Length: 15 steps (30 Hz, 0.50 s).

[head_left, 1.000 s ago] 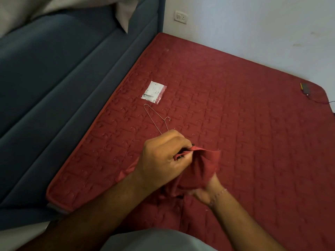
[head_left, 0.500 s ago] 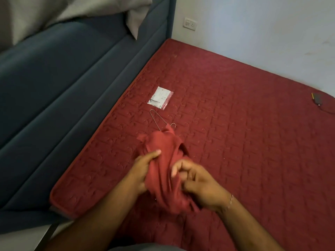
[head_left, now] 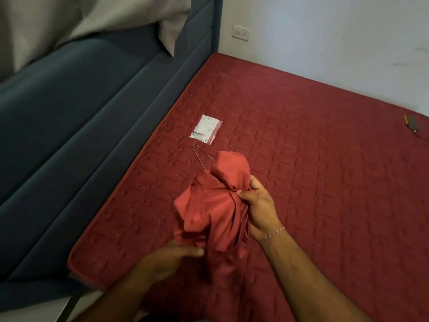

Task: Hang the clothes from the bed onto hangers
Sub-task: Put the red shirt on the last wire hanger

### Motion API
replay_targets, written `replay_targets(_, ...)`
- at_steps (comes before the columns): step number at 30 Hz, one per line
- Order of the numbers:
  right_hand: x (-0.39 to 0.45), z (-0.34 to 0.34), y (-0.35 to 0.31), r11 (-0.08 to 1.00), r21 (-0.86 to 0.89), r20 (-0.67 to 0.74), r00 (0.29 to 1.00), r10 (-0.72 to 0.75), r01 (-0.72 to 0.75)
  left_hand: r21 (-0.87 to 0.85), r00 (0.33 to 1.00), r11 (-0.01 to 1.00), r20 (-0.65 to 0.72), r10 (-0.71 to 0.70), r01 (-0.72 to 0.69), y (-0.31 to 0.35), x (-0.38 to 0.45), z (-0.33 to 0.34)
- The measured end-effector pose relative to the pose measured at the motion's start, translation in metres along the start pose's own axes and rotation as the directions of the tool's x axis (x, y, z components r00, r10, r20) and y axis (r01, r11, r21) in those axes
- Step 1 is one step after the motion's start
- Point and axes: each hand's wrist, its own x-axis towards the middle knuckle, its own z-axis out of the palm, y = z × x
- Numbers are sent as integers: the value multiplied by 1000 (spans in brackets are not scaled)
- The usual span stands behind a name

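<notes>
The right hand has its grip clamped on a red garment: thumb and fingers pinch a gathered neck of cloth, above which a bunched lobe of fabric stands up. A thin bracelet sits on that wrist. The left hand holds the garment's lower edge, thumb lying over the cloth and the other fingers hidden beneath it. Between the two hands the garment is crumpled and lifted a little, its lower part trailing down onto the bed toward the person.

Just beyond the garment, a thin wire hanger lies on the bed; only one narrow looped end shows, the rest covered by the cloth. A little farther along lies a small flat clear packet with a red strip on one side.

The bed's surface is a dark red quilted mattress cover with a stitched pattern and a piped edge. Along its left side runs a blue padded bed frame, with pale bedding piled at the upper left. A white wall rises behind the mattress, carrying a white socket plate. Near the far right edge of the mattress lies a small dark object with a yellow tip, too small to identify.
</notes>
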Motion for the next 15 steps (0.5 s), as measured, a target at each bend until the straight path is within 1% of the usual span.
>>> replay_targets(1,-3,-2,2,999,30,18,1000,-16,16,-9,990,1000,-144,8,-10,2,4,-17)
replay_targets(2,-7,-5,4,997,74,38,999,-31,28,-10,957,999,-287,27,-31,9,8,-31)
replay_targets(3,-11,-6,7,993,113,45,998,-41,35,-52,926,996,-375,42,-66,14,12,-43)
replay_targets(4,-13,-7,10,987,153,45,998,-46,38,-150,921,985,-388,25,-90,20,17,-50)
replay_targets(5,-13,-11,14,985,169,41,999,-29,22,-262,946,961,-324,2,-92,29,21,-50)
replay_targets(6,-12,-16,19,986,169,29,1000,-3,-2,-324,976,943,-219,6,-79,38,24,-44)
replay_targets(7,-14,-20,21,988,155,21,1000,8,-11,-332,995,942,-95,26,-56,47,26,-31)
replay_targets(8,-17,-24,23,990,141,16,1000,17,-19,-305,999,951,-8,49,-49,55,26,-15)
replay_targets(9,-19,-28,21,991,132,24,999,21,-24,-284,996,957,39,79,-65,62,26,3)
replay_targets(10,-23,-32,20,989,142,24,999,43,-46,-264,992,959,49,116,-99,67,28,21)
replay_targets(11,-23,-38,20,988,145,8,998,60,-61,-243,986,956,5,168,-162,71,32,34)
replay_targets(12,-22,-43,19,987,149,-19,997,69,-65,-202,971,950,-79,227,-238,75,36,45)
replay_targets(13,-17,-54,19,992,121,-97,994,55,-43,-154,947,941,-159,278,-302,79,36,54)
replay_targets(14,-13,-62,20,999,51,-220,975,29,-19,-122,920,925,-214,329,-359,83,36,61)
replay_targets(15,-11,-71,23,997,-71,-382,924,-37,11,-96,894,912,-262,362,-398,87,34,68)
